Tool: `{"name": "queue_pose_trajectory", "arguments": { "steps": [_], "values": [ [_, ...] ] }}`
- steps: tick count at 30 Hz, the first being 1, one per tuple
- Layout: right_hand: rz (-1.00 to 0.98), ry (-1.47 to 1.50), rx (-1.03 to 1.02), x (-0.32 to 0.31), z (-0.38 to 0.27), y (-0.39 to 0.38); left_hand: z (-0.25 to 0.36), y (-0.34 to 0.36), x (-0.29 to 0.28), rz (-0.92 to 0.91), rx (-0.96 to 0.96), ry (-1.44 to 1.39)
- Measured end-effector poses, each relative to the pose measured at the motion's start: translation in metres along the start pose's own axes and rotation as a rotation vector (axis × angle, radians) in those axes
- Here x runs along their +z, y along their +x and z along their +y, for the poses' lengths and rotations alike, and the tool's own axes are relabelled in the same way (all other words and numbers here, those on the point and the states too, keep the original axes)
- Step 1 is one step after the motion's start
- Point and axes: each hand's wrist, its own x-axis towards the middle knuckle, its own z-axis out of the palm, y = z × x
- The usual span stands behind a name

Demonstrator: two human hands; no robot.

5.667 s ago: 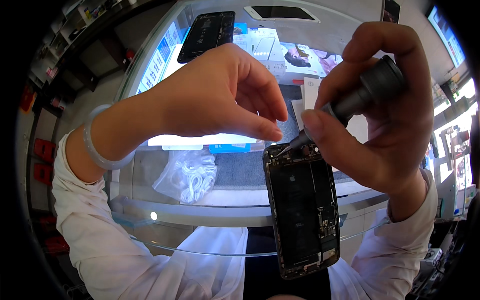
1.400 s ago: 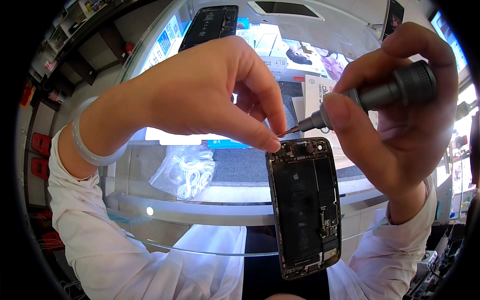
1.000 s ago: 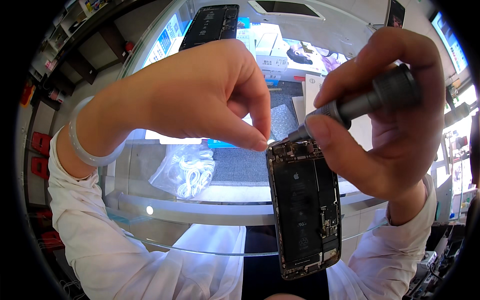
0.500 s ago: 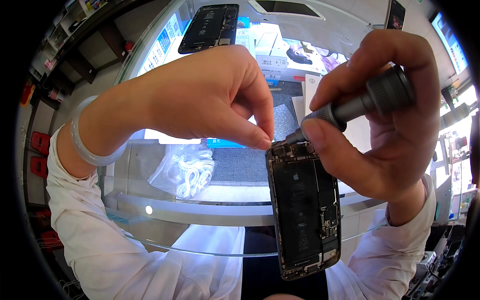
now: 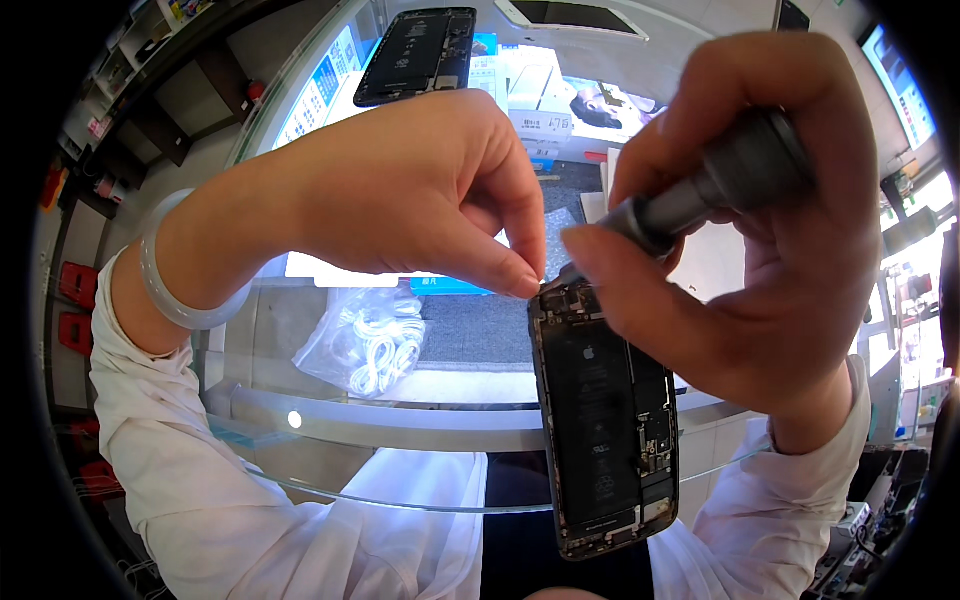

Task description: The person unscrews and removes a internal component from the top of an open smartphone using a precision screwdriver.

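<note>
An opened dark phone, battery and boards exposed, lies over the glass counter's front edge. My left hand, a pale bangle round its wrist, pinches thumb and index at the phone's top left corner; what is between them, if anything, is too small to tell. My right hand grips a dark grey screwdriver, slightly blurred, slanting down to that same corner; its tip is hard to make out.
On the glass counter are another opened phone, a white phone and a bag of white cables. Boxes and a grey mat show beneath. Red stools stand at left, a lit screen at right.
Since half a second ago my right hand and screwdriver have shifted up and left. Compared with earlier, my left fingertips have drawn together at the phone's top corner.
</note>
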Motion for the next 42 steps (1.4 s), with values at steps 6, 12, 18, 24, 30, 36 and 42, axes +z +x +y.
{"name": "queue_pose_trajectory", "arguments": {
  "steps": [6, 12, 18, 24, 30, 36, 42],
  "values": [
    [-0.017, 0.025, 0.023, 0.001, -0.005, 0.002, -0.004, -0.002, -0.001, 0.015, -0.003, -0.007],
    [-0.013, 0.031, 0.039, 0.001, -0.004, 0.006, 0.006, -0.002, 0.000, 0.025, -0.003, 0.026],
    [-0.016, 0.043, 0.048, 0.002, -0.005, 0.008, 0.009, -0.002, 0.000, 0.005, -0.075, -0.010],
    [-0.015, 0.053, 0.052, 0.003, -0.006, 0.006, 0.000, -0.002, 0.003, 0.031, -0.053, 0.045],
    [-0.017, 0.070, 0.057, 0.004, -0.005, 0.006, 0.007, -0.004, 0.000, -0.027, -0.159, -0.029],
    [-0.013, 0.086, 0.065, 0.005, -0.004, 0.005, 0.005, -0.003, 0.000, -0.024, -0.124, -0.022],
    [-0.015, 0.111, 0.079, 0.003, -0.005, 0.000, 0.002, -0.003, 0.001, -0.017, -0.079, -0.043]
  ]
}}
